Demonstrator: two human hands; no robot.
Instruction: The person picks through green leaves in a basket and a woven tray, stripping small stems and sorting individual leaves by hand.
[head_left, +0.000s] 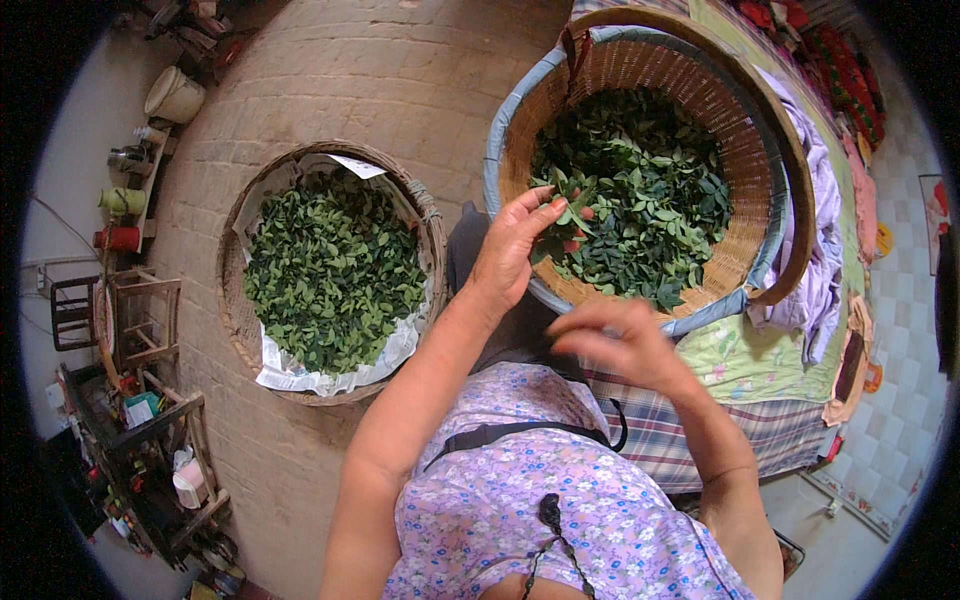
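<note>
My left hand (514, 244) holds a sprig of green leaves (576, 214) between thumb and fingers, over the near-left rim of a deep wicker basket (750, 225). This basket has a curved wooden handle (796, 195) and a rim bound in blue cloth. Inside it lies a heap of leafy green sprigs (637, 195). My right hand (626, 337), blurred, is just below the near rim with its fingers pointing left; whether it holds anything is unclear. To the left, a round shallow basket (232, 300) lined with newspaper (300, 379) contains loose green leaves (334, 270).
Both baskets flank my legs, the shallow one on the brick floor (300, 465). On the right is a bed with a plaid cover (675, 442) and lilac cloth (814, 262). Along the left wall stand a wooden chair (154, 315), a cluttered rack (135, 427) and a white bucket (175, 95).
</note>
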